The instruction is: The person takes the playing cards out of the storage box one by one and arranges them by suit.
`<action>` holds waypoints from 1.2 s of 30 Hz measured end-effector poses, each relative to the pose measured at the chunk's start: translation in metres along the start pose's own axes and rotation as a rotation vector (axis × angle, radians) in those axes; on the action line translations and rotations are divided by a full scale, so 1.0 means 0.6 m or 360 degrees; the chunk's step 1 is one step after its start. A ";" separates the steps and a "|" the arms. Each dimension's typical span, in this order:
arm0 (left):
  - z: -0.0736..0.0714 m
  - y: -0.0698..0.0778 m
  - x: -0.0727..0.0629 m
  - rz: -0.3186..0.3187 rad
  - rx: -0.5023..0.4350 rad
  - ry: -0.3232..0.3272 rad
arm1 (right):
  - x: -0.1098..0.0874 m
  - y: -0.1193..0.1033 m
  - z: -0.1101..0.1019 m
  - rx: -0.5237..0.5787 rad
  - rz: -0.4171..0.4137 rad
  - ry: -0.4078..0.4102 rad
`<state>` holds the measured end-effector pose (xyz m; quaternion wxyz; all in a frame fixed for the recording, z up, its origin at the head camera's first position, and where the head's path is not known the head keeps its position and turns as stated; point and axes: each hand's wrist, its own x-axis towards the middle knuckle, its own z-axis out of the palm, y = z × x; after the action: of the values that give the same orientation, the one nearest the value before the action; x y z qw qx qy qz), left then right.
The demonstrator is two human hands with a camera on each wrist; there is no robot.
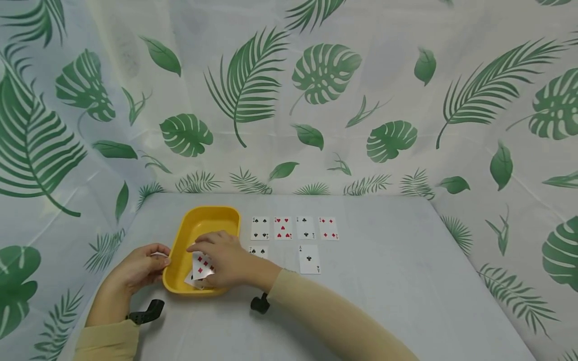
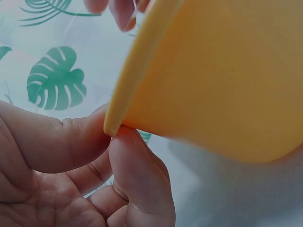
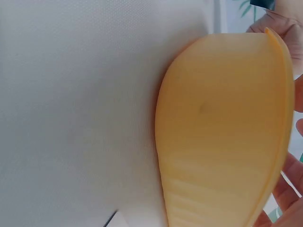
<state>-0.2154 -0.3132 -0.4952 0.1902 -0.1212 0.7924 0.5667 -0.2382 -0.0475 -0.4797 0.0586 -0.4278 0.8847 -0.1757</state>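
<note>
A yellow plastic tray stands at the left of the table. My left hand pinches its left rim between thumb and finger; the left wrist view shows this grip on the rim up close. Over the tray's near end, my right hand holds a playing card with red diamonds between fingers and thumb. Another card lies below it inside the tray, mostly hidden. In the right wrist view, the tray's outer wall blocks the held card, and only some fingertips show past the rim.
Right of the tray, playing cards lie face up in two rows. The back row runs from a spade card to a diamond card. In front lie an ace of clubs and a spade card partly behind my right hand. A leaf-patterned curtain surrounds the table.
</note>
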 end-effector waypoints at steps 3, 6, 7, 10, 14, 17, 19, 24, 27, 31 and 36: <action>0.001 0.001 0.000 0.0002 0.0003 0.0002 | -0.008 0.007 -0.004 0.0041 0.0026 0.0009; 0.002 0.000 -0.001 0.0018 0.0014 -0.0012 | -0.017 0.011 -0.012 0.0082 0.0053 0.0021; 0.002 -0.001 -0.001 0.0020 0.0014 -0.0013 | -0.020 0.012 -0.015 0.0095 0.0063 0.0024; 0.001 -0.002 -0.003 0.0032 0.0025 -0.0018 | -0.030 0.013 -0.024 0.0137 0.0080 0.0040; 0.001 -0.002 -0.006 0.0035 0.0037 -0.0012 | -0.044 0.016 -0.032 0.0186 0.0085 0.0073; 0.002 -0.002 -0.008 0.0032 0.0038 -0.0012 | -0.057 0.022 -0.035 0.0188 0.0083 0.0109; 0.003 -0.002 -0.008 0.0036 0.0040 -0.0015 | -0.066 0.027 -0.039 0.0186 0.0086 0.0128; 0.002 -0.002 -0.006 0.0051 0.0042 -0.0020 | -0.091 0.039 -0.049 0.0219 0.0098 0.0158; 0.001 -0.003 -0.004 0.0059 0.0040 -0.0020 | -0.106 0.047 -0.054 0.0271 0.0114 0.0174; 0.000 -0.006 -0.001 0.0057 0.0045 -0.0016 | -0.125 0.061 -0.057 0.0334 0.0150 0.0182; 0.000 -0.006 -0.001 0.0053 0.0047 -0.0014 | -0.146 0.086 -0.050 0.0314 0.0186 0.0180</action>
<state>-0.2134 -0.3146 -0.4983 0.1860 -0.1025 0.8018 0.5586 -0.2291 0.0578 -0.4748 0.0606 -0.3571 0.8885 -0.2819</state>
